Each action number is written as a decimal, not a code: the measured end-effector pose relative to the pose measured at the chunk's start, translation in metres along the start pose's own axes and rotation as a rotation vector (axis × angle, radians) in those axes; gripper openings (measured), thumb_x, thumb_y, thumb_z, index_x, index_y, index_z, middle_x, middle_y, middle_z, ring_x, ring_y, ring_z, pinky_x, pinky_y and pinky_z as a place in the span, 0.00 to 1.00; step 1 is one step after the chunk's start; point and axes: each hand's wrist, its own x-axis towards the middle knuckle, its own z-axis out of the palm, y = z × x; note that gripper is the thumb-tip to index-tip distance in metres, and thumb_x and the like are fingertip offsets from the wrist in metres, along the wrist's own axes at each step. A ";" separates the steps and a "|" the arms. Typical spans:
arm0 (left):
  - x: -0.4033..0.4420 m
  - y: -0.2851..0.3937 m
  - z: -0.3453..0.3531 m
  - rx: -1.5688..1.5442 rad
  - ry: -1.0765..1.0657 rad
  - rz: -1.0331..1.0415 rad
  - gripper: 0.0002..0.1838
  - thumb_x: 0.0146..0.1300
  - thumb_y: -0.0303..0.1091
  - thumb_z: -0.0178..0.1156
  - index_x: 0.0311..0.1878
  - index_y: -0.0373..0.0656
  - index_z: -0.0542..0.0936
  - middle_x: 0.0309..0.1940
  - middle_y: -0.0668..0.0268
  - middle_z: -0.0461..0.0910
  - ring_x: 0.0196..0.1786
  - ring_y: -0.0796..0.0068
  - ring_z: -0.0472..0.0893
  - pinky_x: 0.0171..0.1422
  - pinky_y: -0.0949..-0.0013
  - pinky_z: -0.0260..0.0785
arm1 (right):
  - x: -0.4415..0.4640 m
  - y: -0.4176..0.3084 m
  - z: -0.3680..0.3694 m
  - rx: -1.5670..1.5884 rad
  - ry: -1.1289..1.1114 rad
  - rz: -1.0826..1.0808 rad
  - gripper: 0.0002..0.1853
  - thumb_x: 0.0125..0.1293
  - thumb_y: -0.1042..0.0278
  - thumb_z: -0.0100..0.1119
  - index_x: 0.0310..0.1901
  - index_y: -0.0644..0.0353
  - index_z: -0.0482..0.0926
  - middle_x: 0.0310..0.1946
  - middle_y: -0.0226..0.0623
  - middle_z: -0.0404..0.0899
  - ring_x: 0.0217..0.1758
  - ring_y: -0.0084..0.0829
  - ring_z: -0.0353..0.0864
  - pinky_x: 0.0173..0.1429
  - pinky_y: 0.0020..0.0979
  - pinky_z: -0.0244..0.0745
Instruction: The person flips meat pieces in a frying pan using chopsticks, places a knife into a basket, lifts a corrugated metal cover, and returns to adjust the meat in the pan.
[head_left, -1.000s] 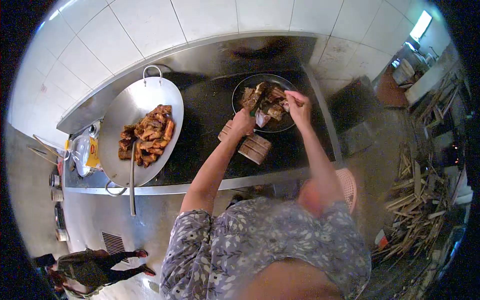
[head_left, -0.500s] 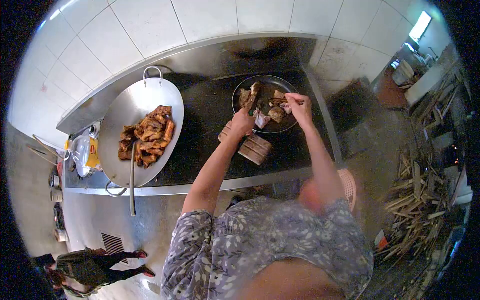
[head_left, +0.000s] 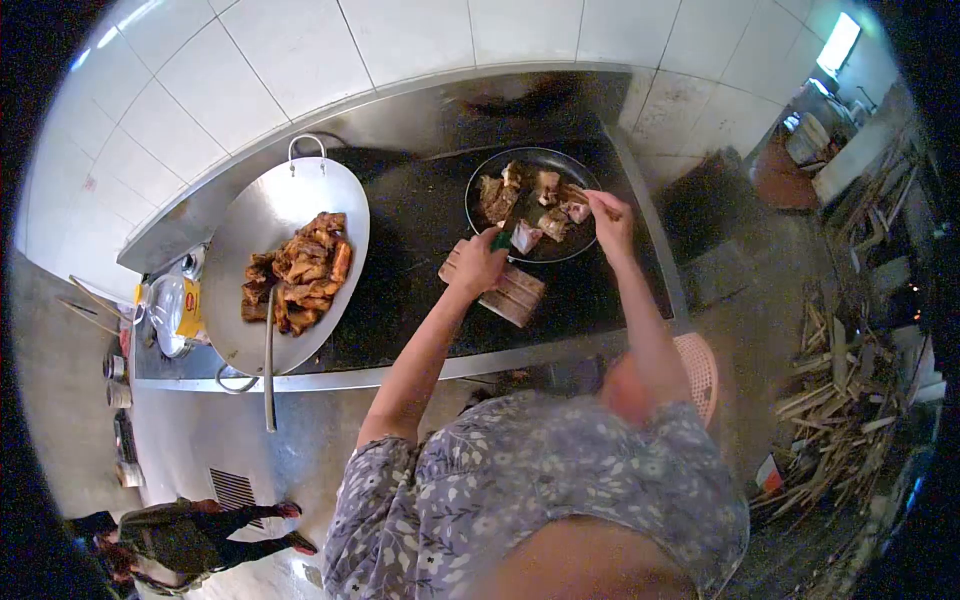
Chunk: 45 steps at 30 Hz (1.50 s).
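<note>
My left hand (head_left: 480, 264) is closed round a green-handled tool (head_left: 501, 241) at the near edge of a dark round pan (head_left: 570, 256). The tool's dark far end reaches in among browned meat pieces (head_left: 494, 201), and its shape is hard to make out. At the pan's right side my right hand (head_left: 613, 226) pinches thin brown chopsticks (head_left: 580, 192), their tips by the meat. A paler piece (head_left: 525, 237) lies near the pan's front. Slatted wooden pieces (head_left: 515, 296) lie on the black worktop just in front of the pan.
Left on the worktop stands a large metal wok (head_left: 225, 300) with browned meat (head_left: 305, 270) and a long-handled ladle (head_left: 269, 375). Beyond it is a clear container (head_left: 167, 310). A red stool (head_left: 695, 375) is near my right arm, firewood (head_left: 840, 420) farther right. Another person (head_left: 180, 540) is lower left.
Both hands have drawn back slightly from the pan's middle. The meat pieces have shifted and lie more spread out, and more of the green handle shows.
</note>
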 end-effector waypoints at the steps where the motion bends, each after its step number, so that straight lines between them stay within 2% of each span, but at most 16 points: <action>1: -0.007 0.003 -0.004 0.021 0.000 -0.039 0.22 0.48 0.35 0.55 0.48 0.40 0.72 0.31 0.46 0.76 0.36 0.47 0.75 0.42 0.57 0.68 | 0.000 0.002 0.000 0.004 0.002 -0.002 0.09 0.61 0.69 0.51 0.38 0.64 0.77 0.32 0.31 0.79 0.36 0.21 0.76 0.38 0.23 0.69; 6: -0.036 -0.031 -0.014 -0.185 0.082 0.080 0.24 0.49 0.30 0.54 0.54 0.41 0.68 0.30 0.50 0.77 0.27 0.57 0.77 0.34 0.61 0.70 | -0.005 -0.012 0.007 0.124 0.087 -0.059 0.09 0.61 0.68 0.52 0.39 0.63 0.77 0.36 0.33 0.79 0.38 0.21 0.76 0.40 0.24 0.70; 9: -0.071 0.013 -0.051 -0.435 -0.052 -0.203 0.27 0.52 0.25 0.51 0.59 0.44 0.64 0.30 0.58 0.76 0.18 0.73 0.75 0.23 0.69 0.68 | -0.016 -0.019 0.019 0.199 0.173 -0.012 0.09 0.61 0.69 0.51 0.39 0.63 0.77 0.37 0.34 0.78 0.38 0.23 0.76 0.42 0.25 0.70; 13: -0.096 0.022 -0.062 -0.607 -0.032 -0.216 0.27 0.54 0.23 0.48 0.60 0.44 0.63 0.30 0.63 0.75 0.15 0.83 0.70 0.16 0.77 0.64 | -0.022 0.031 0.051 0.070 0.180 -0.027 0.13 0.64 0.66 0.47 0.45 0.63 0.75 0.42 0.34 0.75 0.43 0.23 0.74 0.46 0.25 0.70; 17: -0.102 0.013 -0.057 -0.533 0.025 -0.245 0.24 0.56 0.23 0.50 0.58 0.44 0.65 0.21 0.66 0.73 0.14 0.79 0.70 0.15 0.75 0.63 | -0.013 0.057 0.061 0.059 0.232 -0.034 0.13 0.64 0.65 0.47 0.45 0.63 0.75 0.43 0.34 0.75 0.43 0.23 0.73 0.46 0.27 0.71; 20: -0.102 0.005 -0.055 -0.581 0.032 -0.259 0.24 0.56 0.23 0.50 0.58 0.44 0.65 0.21 0.66 0.74 0.14 0.80 0.70 0.15 0.74 0.63 | -0.010 0.058 0.059 0.133 0.361 -0.136 0.10 0.62 0.68 0.49 0.38 0.64 0.76 0.35 0.39 0.79 0.39 0.29 0.77 0.44 0.26 0.69; 24: -0.095 0.005 -0.057 -0.575 -0.011 -0.236 0.23 0.56 0.24 0.49 0.57 0.41 0.65 0.23 0.64 0.74 0.15 0.81 0.70 0.15 0.76 0.64 | -0.020 -0.002 0.045 -0.002 0.104 -0.126 0.09 0.61 0.70 0.50 0.38 0.65 0.76 0.34 0.39 0.79 0.38 0.28 0.77 0.43 0.25 0.69; 26: -0.111 0.000 -0.046 -0.561 -0.039 -0.228 0.22 0.55 0.24 0.49 0.56 0.39 0.66 0.24 0.64 0.75 0.15 0.82 0.71 0.15 0.77 0.64 | -0.050 0.011 0.039 -0.031 0.080 -0.084 0.10 0.62 0.69 0.49 0.39 0.65 0.76 0.35 0.38 0.78 0.39 0.27 0.76 0.44 0.26 0.70; 29: -0.102 0.004 -0.046 -0.613 0.004 -0.193 0.21 0.55 0.25 0.50 0.55 0.39 0.67 0.21 0.65 0.74 0.15 0.81 0.72 0.15 0.76 0.64 | -0.010 0.007 0.045 -0.028 0.086 -0.191 0.11 0.63 0.68 0.48 0.41 0.65 0.75 0.37 0.37 0.76 0.40 0.26 0.75 0.46 0.28 0.72; 32: -0.101 0.004 -0.047 -0.560 0.012 -0.179 0.21 0.55 0.25 0.51 0.55 0.40 0.67 0.21 0.65 0.74 0.16 0.81 0.73 0.16 0.76 0.65 | -0.013 0.021 0.031 0.426 0.332 0.032 0.11 0.62 0.67 0.49 0.42 0.65 0.73 0.37 0.40 0.75 0.39 0.29 0.75 0.47 0.30 0.72; 34: -0.103 0.003 -0.046 -0.541 0.006 -0.192 0.21 0.55 0.25 0.51 0.55 0.40 0.67 0.21 0.65 0.74 0.16 0.80 0.73 0.16 0.76 0.65 | -0.005 0.029 0.016 0.520 0.427 0.167 0.12 0.62 0.66 0.49 0.43 0.65 0.72 0.37 0.40 0.74 0.40 0.29 0.74 0.48 0.31 0.72; 36: -0.100 0.004 -0.048 -0.571 -0.039 -0.262 0.26 0.55 0.22 0.49 0.59 0.50 0.64 0.41 0.67 0.72 0.15 0.83 0.70 0.15 0.79 0.63 | -0.001 0.036 0.001 0.701 0.627 0.448 0.13 0.62 0.65 0.49 0.44 0.63 0.70 0.37 0.40 0.74 0.40 0.30 0.74 0.49 0.31 0.72; 37: -0.100 0.004 -0.048 -0.586 -0.062 -0.294 0.29 0.55 0.20 0.48 0.61 0.55 0.63 0.51 0.68 0.71 0.15 0.85 0.68 0.14 0.80 0.62 | -0.002 0.041 -0.005 0.696 0.629 0.452 0.13 0.62 0.65 0.49 0.44 0.63 0.70 0.37 0.40 0.74 0.40 0.30 0.74 0.49 0.31 0.72; 38: -0.100 0.004 -0.046 -0.587 -0.067 -0.296 0.29 0.55 0.20 0.48 0.61 0.55 0.63 0.51 0.68 0.71 0.15 0.85 0.68 0.14 0.80 0.62 | -0.002 0.046 -0.010 0.721 0.648 0.476 0.13 0.62 0.65 0.49 0.44 0.63 0.70 0.38 0.40 0.73 0.41 0.30 0.74 0.49 0.31 0.72; 41: -0.098 0.004 -0.044 -0.581 0.002 -0.234 0.21 0.55 0.25 0.51 0.55 0.40 0.67 0.23 0.64 0.74 0.16 0.79 0.74 0.16 0.76 0.67 | 0.000 0.045 -0.015 0.780 0.690 0.514 0.13 0.61 0.65 0.49 0.45 0.62 0.69 0.38 0.39 0.73 0.42 0.31 0.73 0.49 0.32 0.72; 45: -0.094 0.007 -0.043 -0.559 -0.020 -0.182 0.22 0.55 0.26 0.51 0.56 0.40 0.66 0.23 0.63 0.74 0.16 0.80 0.74 0.16 0.76 0.66 | -0.001 0.038 -0.004 0.716 0.573 0.461 0.14 0.60 0.64 0.52 0.43 0.62 0.70 0.38 0.39 0.73 0.43 0.29 0.73 0.49 0.32 0.72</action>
